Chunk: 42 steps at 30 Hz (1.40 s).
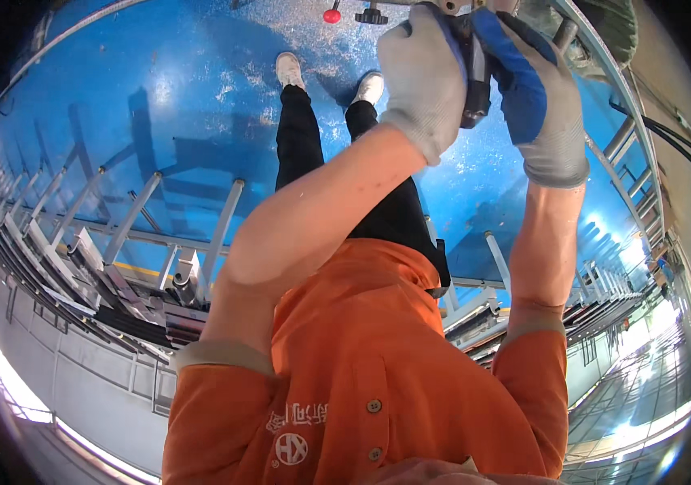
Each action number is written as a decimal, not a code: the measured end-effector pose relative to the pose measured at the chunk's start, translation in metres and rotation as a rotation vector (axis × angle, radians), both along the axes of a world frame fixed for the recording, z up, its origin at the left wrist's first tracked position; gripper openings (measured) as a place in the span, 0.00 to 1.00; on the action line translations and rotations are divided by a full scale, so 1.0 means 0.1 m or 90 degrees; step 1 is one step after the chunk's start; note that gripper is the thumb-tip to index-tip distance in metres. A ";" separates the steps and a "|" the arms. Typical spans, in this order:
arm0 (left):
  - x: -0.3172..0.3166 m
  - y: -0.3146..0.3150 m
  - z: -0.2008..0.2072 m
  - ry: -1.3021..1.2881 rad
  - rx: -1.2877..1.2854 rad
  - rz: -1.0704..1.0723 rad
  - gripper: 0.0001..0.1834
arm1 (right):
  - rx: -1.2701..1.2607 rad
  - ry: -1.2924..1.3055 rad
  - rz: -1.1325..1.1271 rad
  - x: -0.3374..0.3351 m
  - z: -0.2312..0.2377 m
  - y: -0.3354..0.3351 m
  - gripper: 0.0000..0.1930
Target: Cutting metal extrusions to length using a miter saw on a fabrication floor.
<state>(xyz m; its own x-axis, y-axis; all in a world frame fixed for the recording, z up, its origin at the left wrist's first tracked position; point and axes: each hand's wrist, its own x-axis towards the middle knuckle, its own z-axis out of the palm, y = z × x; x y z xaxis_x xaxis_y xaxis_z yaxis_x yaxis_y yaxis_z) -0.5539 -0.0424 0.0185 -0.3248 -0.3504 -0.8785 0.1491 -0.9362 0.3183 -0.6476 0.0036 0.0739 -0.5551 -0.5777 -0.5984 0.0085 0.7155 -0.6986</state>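
Observation:
My left hand [422,77], in a grey knit glove, is raised to the top of the view and closed around a dark tool [475,81]. My right hand [535,97], in a grey glove with a blue palm, grips the same tool from the other side. Only a narrow dark strip of the tool shows between the two gloves, so its kind is unclear. Both bare forearms reach up from my orange short-sleeved shirt [361,364]. Below the hands I see my black trousers [297,137] and white shoes [289,69] on the blue floor [159,105].
A red knob [331,14] and a black star knob [371,14] sit at the top edge, left of my hands. Grey metal rails and stacked dark profiles [119,283] run along the left. A metal rail frame [628,137] curves down the right side.

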 end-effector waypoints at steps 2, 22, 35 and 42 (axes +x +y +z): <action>0.02 0.03 0.02 -0.001 0.051 -0.021 0.26 | 0.018 -0.016 -0.023 0.02 0.00 0.01 0.18; 0.37 0.13 0.28 0.077 -0.504 -0.448 0.18 | 0.097 0.186 -0.147 0.67 -2.18 -0.03 0.35; 0.32 0.01 0.55 -0.003 -0.620 -0.518 0.19 | -0.094 0.040 -0.278 0.79 -2.72 -0.15 0.22; 0.33 -0.09 0.68 0.009 -0.668 -0.533 0.19 | 0.018 0.078 -0.250 0.80 -3.16 -0.54 0.15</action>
